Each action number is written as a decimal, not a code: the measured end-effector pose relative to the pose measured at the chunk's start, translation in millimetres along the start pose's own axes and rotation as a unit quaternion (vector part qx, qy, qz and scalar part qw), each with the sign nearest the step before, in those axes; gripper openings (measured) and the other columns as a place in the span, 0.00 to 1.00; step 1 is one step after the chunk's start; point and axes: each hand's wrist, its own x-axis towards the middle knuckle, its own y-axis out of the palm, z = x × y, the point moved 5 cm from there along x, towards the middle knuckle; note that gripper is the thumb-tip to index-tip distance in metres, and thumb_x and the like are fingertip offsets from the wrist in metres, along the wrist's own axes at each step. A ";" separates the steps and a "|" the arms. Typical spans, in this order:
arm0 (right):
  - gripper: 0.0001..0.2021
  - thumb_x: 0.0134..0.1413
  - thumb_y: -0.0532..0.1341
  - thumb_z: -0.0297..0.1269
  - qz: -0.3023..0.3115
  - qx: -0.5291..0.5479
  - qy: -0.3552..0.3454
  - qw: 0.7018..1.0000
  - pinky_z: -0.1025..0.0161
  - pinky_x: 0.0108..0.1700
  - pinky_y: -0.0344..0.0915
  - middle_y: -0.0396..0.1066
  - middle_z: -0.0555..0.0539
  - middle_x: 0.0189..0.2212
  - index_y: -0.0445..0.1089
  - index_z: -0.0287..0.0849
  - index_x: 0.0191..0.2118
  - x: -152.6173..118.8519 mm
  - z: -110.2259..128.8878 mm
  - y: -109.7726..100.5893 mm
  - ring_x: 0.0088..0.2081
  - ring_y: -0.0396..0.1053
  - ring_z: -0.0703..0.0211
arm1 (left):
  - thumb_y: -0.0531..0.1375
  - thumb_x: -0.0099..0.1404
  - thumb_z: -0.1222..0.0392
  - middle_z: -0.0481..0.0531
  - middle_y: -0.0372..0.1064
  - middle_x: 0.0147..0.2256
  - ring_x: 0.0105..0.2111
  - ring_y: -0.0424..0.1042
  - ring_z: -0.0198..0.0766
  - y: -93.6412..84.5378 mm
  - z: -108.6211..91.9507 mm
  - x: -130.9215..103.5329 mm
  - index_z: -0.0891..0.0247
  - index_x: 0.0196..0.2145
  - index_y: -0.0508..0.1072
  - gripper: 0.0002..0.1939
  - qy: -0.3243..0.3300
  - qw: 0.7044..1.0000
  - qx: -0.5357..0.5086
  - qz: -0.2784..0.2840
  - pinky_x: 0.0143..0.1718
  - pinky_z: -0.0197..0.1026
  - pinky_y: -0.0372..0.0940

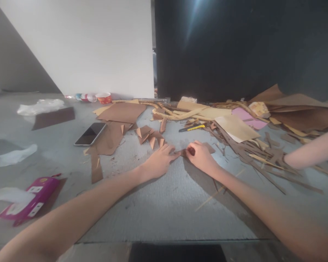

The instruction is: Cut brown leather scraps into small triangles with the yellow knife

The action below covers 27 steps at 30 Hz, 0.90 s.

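A small brown piece (183, 152) lies between my two hands at the middle of the grey table (158, 203). The fingertips of my left hand (160, 160) touch its left end, and the fingers are bent. My right hand (200, 156) pinches its right end between thumb and index finger. Another brown piece (209, 147) shows just behind my right hand. Beyond my left hand are several folded brown pieces (150, 136). A yellow and black cutter (192, 128) lies behind my right hand.
At the left are a phone (90, 134), brown sheets (109, 138) and a magenta tissue pack (35, 198). Brown strips (251, 156) and cream paper (236, 127) cover the right side. Another person's forearm (311, 150) reaches in there. A red cup (104, 98) stands at the back.
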 end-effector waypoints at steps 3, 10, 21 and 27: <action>0.10 0.61 0.64 0.26 -0.004 -0.002 0.002 1.000 0.62 0.36 0.60 0.66 0.50 0.30 0.67 0.45 0.30 0.3 0.3 -0.4 0.30 0.66 0.59 | 0.54 0.64 0.78 0.62 0.66 0.57 0.59 0.66 0.51 0.3 -0.4 -0.8 0.61 0.68 0.71 0.36 -0.009 1.000 0.011 -0.001 0.61 0.54 0.67; 0.10 0.60 0.64 0.25 0.009 0.017 0.009 1.000 0.63 0.36 0.60 0.65 0.51 0.30 0.66 0.45 0.30 0.8 -1.0 0.6 0.30 0.65 0.60 | 0.55 0.70 0.74 0.62 0.70 0.51 0.55 0.68 0.52 -0.6 -4.1 0.1 0.65 0.60 0.77 0.24 -0.046 0.998 0.043 -0.020 0.58 0.54 0.69; 0.10 0.60 0.64 0.26 0.024 0.030 0.007 0.999 0.62 0.37 0.60 0.66 0.50 0.31 0.65 0.45 0.30 1.9 0.3 3.4 0.32 0.66 0.58 | 0.57 0.67 0.75 0.64 0.73 0.44 0.53 0.70 0.55 2.6 -11.1 -2.5 0.68 0.47 0.81 0.16 -0.102 0.992 0.067 -0.026 0.54 0.56 0.71; 0.11 0.60 0.64 0.26 0.033 0.035 0.008 0.999 0.62 0.37 0.60 0.66 0.49 0.31 0.64 0.45 0.30 3.2 2.8 0.7 0.31 0.66 0.58 | 0.56 0.65 0.77 0.63 0.74 0.47 0.54 0.70 0.56 -0.9 -7.0 -9.8 0.65 0.46 0.80 0.18 -0.130 0.988 0.038 -0.072 0.55 0.59 0.72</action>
